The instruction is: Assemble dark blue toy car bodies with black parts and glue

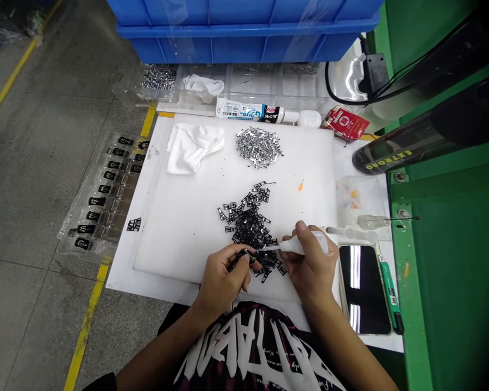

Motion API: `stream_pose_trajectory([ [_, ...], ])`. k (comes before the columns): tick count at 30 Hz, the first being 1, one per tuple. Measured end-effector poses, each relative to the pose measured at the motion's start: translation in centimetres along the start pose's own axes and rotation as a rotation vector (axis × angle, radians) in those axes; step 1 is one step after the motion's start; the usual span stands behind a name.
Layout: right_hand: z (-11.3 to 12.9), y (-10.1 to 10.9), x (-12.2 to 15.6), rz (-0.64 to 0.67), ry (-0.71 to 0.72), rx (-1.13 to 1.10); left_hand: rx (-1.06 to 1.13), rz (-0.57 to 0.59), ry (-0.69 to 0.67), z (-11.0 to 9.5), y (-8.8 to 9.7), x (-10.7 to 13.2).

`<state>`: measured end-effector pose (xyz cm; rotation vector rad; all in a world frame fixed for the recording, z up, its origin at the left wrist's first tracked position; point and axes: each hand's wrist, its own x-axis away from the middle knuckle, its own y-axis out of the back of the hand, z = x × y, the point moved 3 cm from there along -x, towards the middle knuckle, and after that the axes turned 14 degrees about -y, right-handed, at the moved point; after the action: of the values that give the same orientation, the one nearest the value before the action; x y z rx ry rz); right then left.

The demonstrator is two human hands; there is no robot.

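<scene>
Near the front of the white board (175, 228), my left hand (227, 274) is closed on a small black part (244, 255), pinched between thumb and fingers and partly hidden by them. My right hand (312, 260) grips a white squeeze bottle (299, 244) with a thin nozzle. The nozzle tip points left, close to the part; whether they touch I cannot tell. Beyond both hands spreads a heap of black frame-like pieces (250, 222). Further back lies a pile of small silvery metal pieces (258, 146).
A white cloth (193, 146), a tube (244, 110) and a red packet (345, 123) lie toward the back. Blue crates (244, 43) rise behind. On the right are a phone (364, 288), a green cutter (390, 288) and an orange needle tip (300, 186). A clear tray (114, 206) holds black parts at left.
</scene>
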<state>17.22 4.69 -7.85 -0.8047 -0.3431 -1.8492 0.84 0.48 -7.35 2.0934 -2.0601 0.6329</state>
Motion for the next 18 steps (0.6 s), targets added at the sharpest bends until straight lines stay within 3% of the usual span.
stream_pose_trajectory([
  [18,-0.16,-0.12,-0.17,0.050,0.014,0.091,-0.072,-0.040,-0.027,-0.61,-0.31,0.22],
])
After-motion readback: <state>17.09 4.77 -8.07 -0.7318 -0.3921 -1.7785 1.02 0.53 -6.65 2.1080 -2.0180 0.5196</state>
